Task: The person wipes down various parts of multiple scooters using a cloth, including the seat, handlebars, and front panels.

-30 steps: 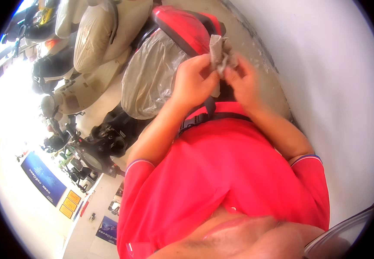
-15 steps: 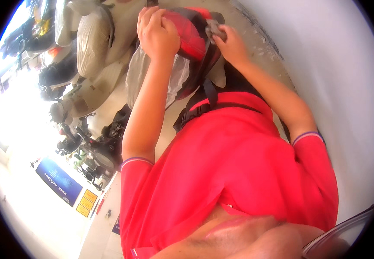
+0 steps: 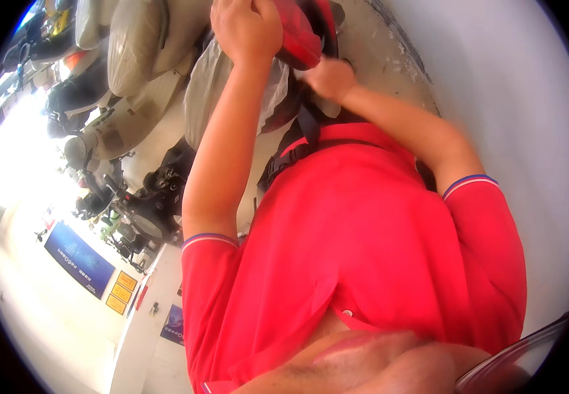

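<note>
Red seat point(image 3: 301, 38) right of left hand point(image 3: 246, 33), above right hand point(image 3: 330, 79); cannot tell either grip; steady left support advisable

Left hand point(image 3: 248, 31) on what looks like a red seat point(image 3: 299, 41), right hand point(image 3: 330, 79) close by

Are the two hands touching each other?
Apart. The head view shows part of the red piece in the gap between the left hand and the right hand.
</note>
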`<action>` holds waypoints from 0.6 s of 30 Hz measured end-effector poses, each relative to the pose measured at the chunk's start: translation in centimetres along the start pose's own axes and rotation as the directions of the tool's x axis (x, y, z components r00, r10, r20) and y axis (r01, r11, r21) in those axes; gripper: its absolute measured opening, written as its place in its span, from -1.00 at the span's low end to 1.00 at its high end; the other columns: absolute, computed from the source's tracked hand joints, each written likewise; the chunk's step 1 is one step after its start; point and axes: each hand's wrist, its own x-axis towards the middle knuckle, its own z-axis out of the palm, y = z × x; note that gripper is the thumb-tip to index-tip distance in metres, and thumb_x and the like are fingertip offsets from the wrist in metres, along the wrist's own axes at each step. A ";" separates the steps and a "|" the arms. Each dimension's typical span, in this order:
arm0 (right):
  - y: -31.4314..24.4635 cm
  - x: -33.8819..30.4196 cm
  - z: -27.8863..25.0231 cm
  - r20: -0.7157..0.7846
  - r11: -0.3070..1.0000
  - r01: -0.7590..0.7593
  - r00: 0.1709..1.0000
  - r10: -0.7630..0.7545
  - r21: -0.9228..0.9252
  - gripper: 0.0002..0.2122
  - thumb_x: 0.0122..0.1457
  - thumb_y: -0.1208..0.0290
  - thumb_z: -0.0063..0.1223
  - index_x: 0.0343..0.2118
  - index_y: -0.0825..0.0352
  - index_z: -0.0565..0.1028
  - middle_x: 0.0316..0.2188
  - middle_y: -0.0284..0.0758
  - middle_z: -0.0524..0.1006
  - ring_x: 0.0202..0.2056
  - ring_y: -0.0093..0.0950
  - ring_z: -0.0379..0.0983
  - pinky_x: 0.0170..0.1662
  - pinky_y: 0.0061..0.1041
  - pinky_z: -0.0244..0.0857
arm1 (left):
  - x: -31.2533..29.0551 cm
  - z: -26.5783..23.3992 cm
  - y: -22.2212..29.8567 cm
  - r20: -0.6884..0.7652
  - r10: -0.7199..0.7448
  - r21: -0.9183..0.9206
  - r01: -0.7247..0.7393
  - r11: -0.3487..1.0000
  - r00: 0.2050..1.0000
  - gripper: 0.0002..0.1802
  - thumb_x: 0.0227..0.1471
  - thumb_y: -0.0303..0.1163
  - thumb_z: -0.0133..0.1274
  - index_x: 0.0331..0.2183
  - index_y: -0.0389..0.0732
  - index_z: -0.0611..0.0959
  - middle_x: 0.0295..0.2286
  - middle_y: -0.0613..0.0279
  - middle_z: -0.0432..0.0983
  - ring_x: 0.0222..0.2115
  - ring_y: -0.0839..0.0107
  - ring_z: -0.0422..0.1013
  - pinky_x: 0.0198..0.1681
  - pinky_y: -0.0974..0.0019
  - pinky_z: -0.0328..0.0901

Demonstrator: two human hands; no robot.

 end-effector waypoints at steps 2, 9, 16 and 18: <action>-0.6 -1.4 2.6 0.089 0.971 0.237 0.968 -0.233 -0.034 -0.90 0.03 0.39 -0.02 -0.41 0.27 0.44 -0.39 -0.16 0.45 -0.51 -0.23 0.51 -0.47 -0.25 0.40 | -0.3 0.3 -0.1 -0.017 0.018 -0.015 -0.018 1.000 1.000 -0.77 -0.14 -0.52 -0.07 -0.39 -0.35 0.62 -0.24 -0.05 0.53 -0.08 -0.06 0.37 0.08 0.08 0.21; -0.5 -1.6 0.1 0.170 0.946 0.323 0.935 -0.313 -0.038 -0.88 0.03 0.36 -0.03 -0.37 0.24 0.44 -0.38 -0.23 0.45 -0.43 -0.26 0.52 -0.43 -0.28 0.42 | -0.5 0.4 -0.8 -0.020 0.023 -0.015 -0.023 1.000 1.000 -0.76 -0.14 -0.50 -0.07 -0.38 -0.35 0.62 -0.25 -0.08 0.53 -0.08 -0.07 0.37 0.09 0.07 0.20; 5.5 2.0 -3.9 -0.300 0.972 0.226 0.933 -0.196 0.067 -0.78 0.02 0.33 0.10 -0.27 0.23 0.42 -0.33 -0.26 0.46 -0.34 -0.17 0.47 -0.30 -0.25 0.36 | -0.3 0.2 -0.1 -0.025 -0.025 -0.033 0.024 0.999 0.999 -0.76 -0.15 -0.52 -0.07 -0.40 -0.36 0.64 -0.26 -0.09 0.53 -0.07 -0.07 0.37 0.09 0.07 0.20; 5.6 4.7 -4.6 -0.416 0.969 0.198 0.901 -0.120 0.149 -0.75 0.03 0.32 0.11 -0.23 0.25 0.42 -0.31 -0.23 0.49 -0.31 -0.12 0.46 -0.25 -0.22 0.35 | -0.3 0.3 0.0 -0.034 -0.007 -0.029 0.006 1.000 0.999 -0.76 -0.15 -0.52 -0.08 -0.40 -0.36 0.64 -0.26 -0.09 0.53 -0.07 -0.06 0.37 0.09 0.07 0.20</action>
